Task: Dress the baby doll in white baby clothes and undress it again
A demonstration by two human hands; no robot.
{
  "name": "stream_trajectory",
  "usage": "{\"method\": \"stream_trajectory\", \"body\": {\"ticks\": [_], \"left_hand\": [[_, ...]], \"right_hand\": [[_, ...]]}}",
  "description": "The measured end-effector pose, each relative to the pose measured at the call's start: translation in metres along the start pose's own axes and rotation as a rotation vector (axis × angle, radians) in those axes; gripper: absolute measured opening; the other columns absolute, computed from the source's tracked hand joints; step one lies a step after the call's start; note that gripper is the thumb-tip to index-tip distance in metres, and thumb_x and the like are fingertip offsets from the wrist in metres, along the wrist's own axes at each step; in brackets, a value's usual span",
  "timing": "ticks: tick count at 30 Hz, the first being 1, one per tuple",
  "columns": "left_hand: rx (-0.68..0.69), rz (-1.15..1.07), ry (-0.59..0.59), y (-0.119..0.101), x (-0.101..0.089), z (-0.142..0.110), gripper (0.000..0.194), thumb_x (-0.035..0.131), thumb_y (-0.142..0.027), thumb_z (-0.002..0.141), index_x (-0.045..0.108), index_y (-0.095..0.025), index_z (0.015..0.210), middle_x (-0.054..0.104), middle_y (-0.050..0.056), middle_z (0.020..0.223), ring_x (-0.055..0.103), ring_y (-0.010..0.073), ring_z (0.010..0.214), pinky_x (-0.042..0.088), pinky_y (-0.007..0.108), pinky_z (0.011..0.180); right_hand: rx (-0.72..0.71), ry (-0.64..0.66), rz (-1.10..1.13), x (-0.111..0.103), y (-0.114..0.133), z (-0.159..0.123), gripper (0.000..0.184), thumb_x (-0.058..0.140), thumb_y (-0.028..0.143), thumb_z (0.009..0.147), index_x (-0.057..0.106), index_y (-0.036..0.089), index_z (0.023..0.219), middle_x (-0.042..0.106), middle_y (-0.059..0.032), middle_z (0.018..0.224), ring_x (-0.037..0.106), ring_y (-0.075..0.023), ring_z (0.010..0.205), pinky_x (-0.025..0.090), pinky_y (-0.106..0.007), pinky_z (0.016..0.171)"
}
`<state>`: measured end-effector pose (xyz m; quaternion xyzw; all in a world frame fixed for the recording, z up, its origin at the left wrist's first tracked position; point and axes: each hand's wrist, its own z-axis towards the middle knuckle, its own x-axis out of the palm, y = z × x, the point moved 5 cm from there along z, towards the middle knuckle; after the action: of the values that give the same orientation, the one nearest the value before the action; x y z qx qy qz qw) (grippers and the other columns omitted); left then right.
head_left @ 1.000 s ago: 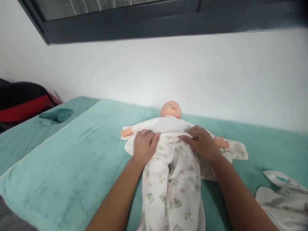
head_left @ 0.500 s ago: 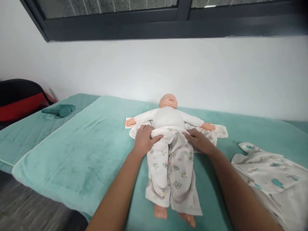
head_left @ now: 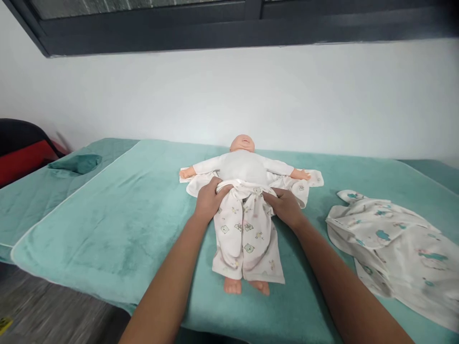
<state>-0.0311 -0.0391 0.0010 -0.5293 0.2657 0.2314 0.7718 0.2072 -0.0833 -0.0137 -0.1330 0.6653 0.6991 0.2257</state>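
Observation:
A baby doll [head_left: 242,165] lies on its back, arms stretched out to both sides and head toward the wall. Printed white baby pants [head_left: 247,234] cover its legs, with the bare feet showing below the hems. My left hand [head_left: 211,198] grips the waistband at the doll's hip on the left, thumb on top. At the other hip, my right hand [head_left: 283,205] pinches the waistband too. Under the doll's arms and back a printed baby shirt [head_left: 303,188] is spread out; most of it is hidden by the body.
A white cloth with teal prints [head_left: 390,243] lies crumpled at the right. The green padded bed [head_left: 118,224] stands against a white wall below a dark window frame [head_left: 150,28]. A black and red chair [head_left: 25,153] is at the far left.
The view has shifted, so the doll sits slightly higher and further left. The pants' legs now lie closer together, and both hands still hold the waistband.

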Motion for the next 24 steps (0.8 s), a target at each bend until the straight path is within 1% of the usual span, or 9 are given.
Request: {"method": "stream_trajectory", "body": {"ticks": [4, 5, 7, 8, 10, 13, 16, 20, 24], "left_hand": [[-0.074, -0.232, 0.202, -0.005, -0.004, -0.023, 0.056, 0.072, -0.049, 0.074, 0.049, -0.022, 0.117, 0.062, 0.002, 0.104, 0.059, 0.0184, 0.089, 0.047, 0.029, 0.074], [-0.076, -0.247, 0.24, -0.006, -0.004, -0.028, 0.062, 0.075, -0.05, 0.071, 0.047, -0.022, 0.118, 0.061, 0.003, 0.107, 0.059, 0.0188, 0.091, 0.048, 0.029, 0.075], [-0.032, -0.197, 0.231, -0.008, -0.005, -0.035, 0.055, 0.077, -0.049, 0.068, 0.052, -0.021, 0.108, 0.06, 0.002, 0.102, 0.058, 0.0189, 0.091, 0.048, 0.03, 0.076], [0.016, -0.133, 0.187, -0.009, -0.006, -0.037, 0.045, 0.075, -0.047, 0.069, 0.054, -0.021, 0.098, 0.059, 0.001, 0.097, 0.058, 0.0187, 0.089, 0.047, 0.031, 0.078], [0.144, 0.039, 0.079, -0.013, -0.006, -0.041, 0.026, 0.07, -0.04, 0.075, 0.053, -0.021, 0.08, 0.058, 0.0, 0.085, 0.057, 0.0185, 0.085, 0.045, 0.034, 0.084], [0.287, 0.276, -0.043, -0.017, -0.002, -0.05, 0.017, 0.057, -0.028, 0.083, 0.05, -0.021, 0.069, 0.058, 0.0, 0.072, 0.058, 0.0192, 0.079, 0.04, 0.038, 0.093], [0.17, 0.381, -0.118, -0.011, -0.003, -0.057, 0.009, 0.053, -0.025, 0.083, 0.052, -0.022, 0.075, 0.059, 0.002, 0.069, 0.06, 0.0216, 0.073, 0.043, 0.036, 0.081], [-0.035, 0.197, -0.046, -0.007, -0.006, -0.064, 0.01, 0.055, -0.028, 0.083, 0.053, -0.021, 0.091, 0.062, 0.002, 0.078, 0.061, 0.0213, 0.074, 0.043, 0.032, 0.069], [-0.002, -0.178, 0.015, -0.014, -0.014, -0.077, 0.035, 0.064, -0.038, 0.082, 0.051, -0.022, 0.11, 0.061, 0.004, 0.107, 0.06, 0.0197, 0.098, 0.047, 0.031, 0.082]], "right_hand": [[-0.187, 0.253, -0.102, -0.002, 0.005, -0.008, 0.036, 0.065, 0.052, 0.078, 0.067, 0.021, 0.096, 0.067, -0.0034, 0.1, 0.059, -0.023, 0.09, 0.046, -0.031, 0.077], [-0.249, 0.292, -0.139, -0.002, 0.006, -0.011, 0.047, 0.072, 0.053, 0.072, 0.066, 0.022, 0.107, 0.065, -0.0052, 0.112, 0.058, -0.0262, 0.102, 0.046, -0.035, 0.085], [-0.344, 0.283, -0.212, -0.004, 0.007, -0.018, 0.067, 0.082, 0.052, 0.061, 0.063, 0.023, 0.118, 0.06, -0.0077, 0.125, 0.05, -0.0308, 0.117, 0.042, -0.041, 0.097], [-0.374, 0.247, -0.24, -0.004, 0.006, -0.02, 0.065, 0.083, 0.051, 0.06, 0.064, 0.023, 0.116, 0.06, -0.0082, 0.125, 0.048, -0.0317, 0.12, 0.04, -0.043, 0.1], [-0.415, 0.175, -0.266, -0.003, 0.005, -0.024, 0.042, 0.079, 0.045, 0.067, 0.069, 0.022, 0.101, 0.063, -0.0082, 0.117, 0.049, -0.0307, 0.117, 0.039, -0.044, 0.1], [-0.481, 0.091, -0.303, 0.0, 0.008, -0.031, 0.008, 0.068, 0.029, 0.074, 0.065, 0.022, 0.074, 0.068, -0.0067, 0.097, 0.056, -0.0265, 0.101, 0.04, -0.041, 0.095], [-0.471, 0.009, -0.358, 0.003, 0.01, -0.039, 0.012, 0.056, 0.019, 0.072, 0.053, 0.022, 0.061, 0.062, -0.003, 0.071, 0.057, -0.0221, 0.081, 0.04, -0.034, 0.082], [-0.307, -0.038, -0.236, 0.006, 0.008, -0.047, 0.012, 0.048, 0.02, 0.073, 0.046, 0.022, 0.062, 0.051, 0.0025, 0.058, 0.051, -0.0174, 0.063, 0.034, -0.028, 0.061], [-0.197, 0.096, -0.048, 0.009, 0.009, -0.056, 0.011, 0.054, 0.031, 0.079, 0.056, 0.021, 0.081, 0.063, 0.0017, 0.077, 0.057, -0.0191, 0.076, 0.042, -0.028, 0.067]]}}
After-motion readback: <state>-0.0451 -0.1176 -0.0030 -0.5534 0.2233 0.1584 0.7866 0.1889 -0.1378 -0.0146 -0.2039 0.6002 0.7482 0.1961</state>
